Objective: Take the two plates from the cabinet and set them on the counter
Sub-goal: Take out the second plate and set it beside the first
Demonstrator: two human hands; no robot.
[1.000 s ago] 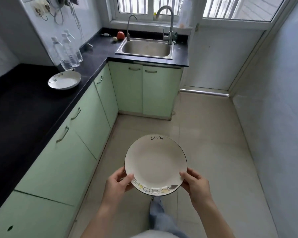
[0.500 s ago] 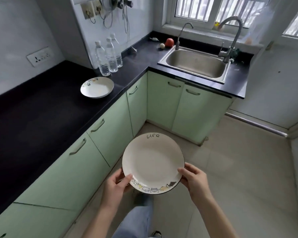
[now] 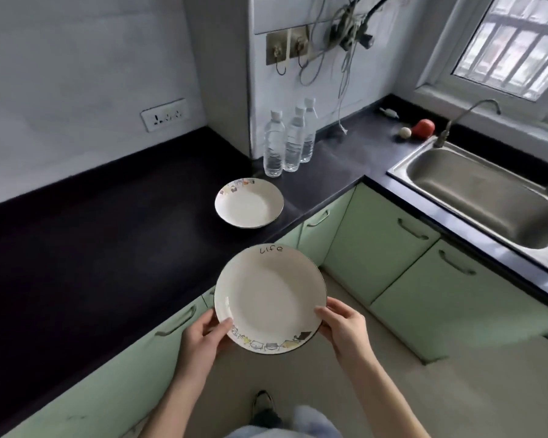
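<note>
- Carried plate: in the air, face up and roughly level, with "life" written on its far rim. It hangs over the front edge of the surface, on the near side of the water bottles and well apart from them.
- Left hand: fingers curled under the plate's near-left rim, thumb laid on top. It has a firm hold on the plate.
- Right hand: fingers wrapped round the near-right rim in the same way.
- Other plate: lying flat on the surface just in front of the water bottles. It does not appear to touch them.
- Sink: set into the surface to the right of the water bottles, well apart from both plates.
- Green cabinet doors: below the surface. All those in view are shut.
- Step assessed: one plate is already delivered and the second is in transit. The task looks most of the way done.
- Next move, as judged: carry the plate forward over the surface and keep it level. Lower it on the near side of the other plate, further out from the water bottles. Leave a gap so the rims do not knock. Loosen both hands only once the base sits flat.
</note>
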